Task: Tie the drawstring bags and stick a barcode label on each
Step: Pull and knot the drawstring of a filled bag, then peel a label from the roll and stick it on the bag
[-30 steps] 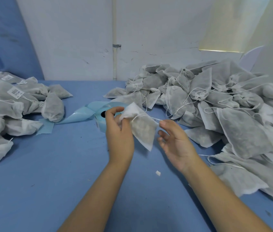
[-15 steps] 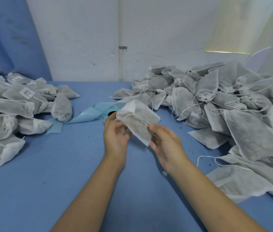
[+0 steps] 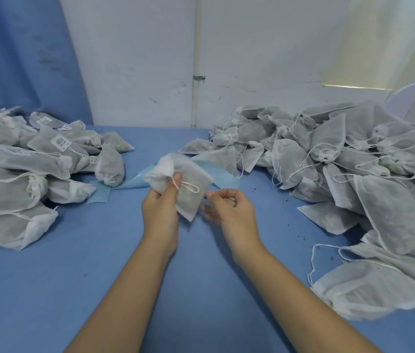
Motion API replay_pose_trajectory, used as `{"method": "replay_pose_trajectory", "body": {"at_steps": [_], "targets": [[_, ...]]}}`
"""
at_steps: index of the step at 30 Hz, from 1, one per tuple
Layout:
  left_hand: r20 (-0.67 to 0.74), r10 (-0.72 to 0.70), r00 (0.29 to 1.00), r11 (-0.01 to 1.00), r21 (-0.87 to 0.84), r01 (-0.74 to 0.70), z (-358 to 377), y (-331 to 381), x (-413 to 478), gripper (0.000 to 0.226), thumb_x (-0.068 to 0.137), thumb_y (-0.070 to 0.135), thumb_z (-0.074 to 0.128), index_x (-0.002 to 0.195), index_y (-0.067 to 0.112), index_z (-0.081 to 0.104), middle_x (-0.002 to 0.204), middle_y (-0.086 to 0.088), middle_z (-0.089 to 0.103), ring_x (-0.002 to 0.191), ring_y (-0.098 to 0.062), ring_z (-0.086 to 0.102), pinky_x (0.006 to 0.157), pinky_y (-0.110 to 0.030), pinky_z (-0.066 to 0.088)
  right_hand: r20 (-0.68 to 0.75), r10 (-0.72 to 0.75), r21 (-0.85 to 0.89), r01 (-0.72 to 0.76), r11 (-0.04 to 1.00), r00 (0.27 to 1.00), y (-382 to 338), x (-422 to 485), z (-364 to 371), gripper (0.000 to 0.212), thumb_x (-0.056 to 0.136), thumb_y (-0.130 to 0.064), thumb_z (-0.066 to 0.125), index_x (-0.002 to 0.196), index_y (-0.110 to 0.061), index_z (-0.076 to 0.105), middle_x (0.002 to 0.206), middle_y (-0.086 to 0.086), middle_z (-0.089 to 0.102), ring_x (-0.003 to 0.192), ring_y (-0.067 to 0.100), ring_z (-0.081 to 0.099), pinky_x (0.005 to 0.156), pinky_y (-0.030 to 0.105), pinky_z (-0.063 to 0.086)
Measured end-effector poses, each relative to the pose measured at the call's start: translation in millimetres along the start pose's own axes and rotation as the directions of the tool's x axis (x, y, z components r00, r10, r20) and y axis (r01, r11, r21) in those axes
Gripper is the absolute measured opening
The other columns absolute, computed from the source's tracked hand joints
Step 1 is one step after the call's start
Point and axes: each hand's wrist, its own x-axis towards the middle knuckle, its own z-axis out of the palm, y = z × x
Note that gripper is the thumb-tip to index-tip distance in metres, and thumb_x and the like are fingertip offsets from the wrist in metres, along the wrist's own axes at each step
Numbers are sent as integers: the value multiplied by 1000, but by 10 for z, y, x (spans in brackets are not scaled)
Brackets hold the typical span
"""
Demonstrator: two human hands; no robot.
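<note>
on the left of the blue surface [image 3: 74,276] lies a heap of tied labelled bags [image 3: 10,189]. the left hand [image 3: 160,210] grips the bag [image 3: 188,200] at its gathered neck, thumb pressed on the drawstring [image 3: 188,187], whose loop lies across the bag's face. the bag's long axis slants from neck at upper left to base at lower right, toward the right hand [image 3: 231,210] just beside its edge. those fingers [image 3: 220,194] are curled, thumb near forefinger; whether they pinch cord i cannot tell. untied bags [image 3: 328,154] heap up at right
</note>
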Motion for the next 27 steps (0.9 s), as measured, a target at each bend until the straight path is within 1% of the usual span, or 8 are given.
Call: {"method": "replay_pose_trajectory", "body": {"at_steps": [2, 5, 9, 12, 14, 16, 22, 27], "targets": [[-40, 14, 999, 997, -71, -17, -108, 76, 78, 5, 89, 15, 64, 91, 18, 68, 92, 1, 72, 87, -14, 67, 86, -34, 52, -48, -122, -239, 108, 965, 991, 36, 38, 3, 15, 88, -13, 65, 85, -19, 52, 88, 2, 67, 73, 17, 70, 74, 32, 53], [-141, 28, 990, 998, -52, -35, -280, 146, 192, 18, 88, 5, 61, 88, 22, 67, 83, 7, 71, 78, -9, 67, 76, -27, 53, -25, -256, -501, 210, 839, 966, 70, 112, -10, 14, 85, -11, 62, 81, -22, 54, 80, -10, 60, 67, 5, 57, 58, 12, 42], [-375, -10, 927, 999, -41, -6, -451, 166, 327, 27, 80, -5, 52, 75, 20, 63, 77, 3, 62, 77, -18, 58, 68, -27, 47, 22, -232, -568, 203, 797, 972, 116, 214, 48, 7, 85, -9, 61, 90, -14, 62, 78, -13, 59, 67, -5, 54, 57, 6, 40], [-424, -63, 904, 998, -33, 54, -464, 153, 360, 29, 80, -6, 46, 72, 17, 61, 71, 2, 60, 64, -17, 57, 58, -25, 46, 44, -226, -577, 209, 789, 973, 128, 240, 104, 15, 85, -6, 60, 99, -9, 65, 89, -6, 64, 76, -2, 57, 65, 3, 41], [-400, -66, 914, 992, 69, 102, -444, 156, 355, 29, 80, -9, 45, 66, 15, 56, 67, -1, 55, 58, -18, 52, 54, -25, 41, 57, -243, -593, 229, 772, 968, 141, 238, 131, 25, 85, -4, 59, 110, -7, 63, 105, 0, 66, 93, 8, 60, 79, 9, 43], [-353, -55, 934, 981, 156, 116, -427, 157, 341, 29, 79, -10, 44, 62, 13, 50, 64, -4, 49, 56, -20, 46, 51, -25, 37, 67, -277, -614, 258, 746, 959, 156, 248, 148, 33, 86, -4, 59, 119, -8, 58, 119, 2, 61, 104, 14, 58, 91, 24, 46], [-306, -38, 951, 977, 188, 99, -406, 164, 306, 30, 79, -11, 43, 62, 13, 45, 63, -5, 44, 57, -19, 41, 49, -23, 33, 246, -392, -733, 435, 523, 886, 172, 349, 215, 43, 87, -24, 67, 129, -24, 55, 133, -6, 40, 88, 14, 55, 80, 33, 49], [-287, -18, 958, 966, 242, 91, -387, 163, 288, 32, 77, -13, 43, 59, 13, 38, 58, -4, 36, 51, -17, 33, 37, -14, 27, 360, -274, -821, 442, 361, 892, 158, 512, 319, 37, 95, -23, 57, 131, -16, 54, 130, -2, 49, 107, 20, 55, 88, 35, 46]]}}
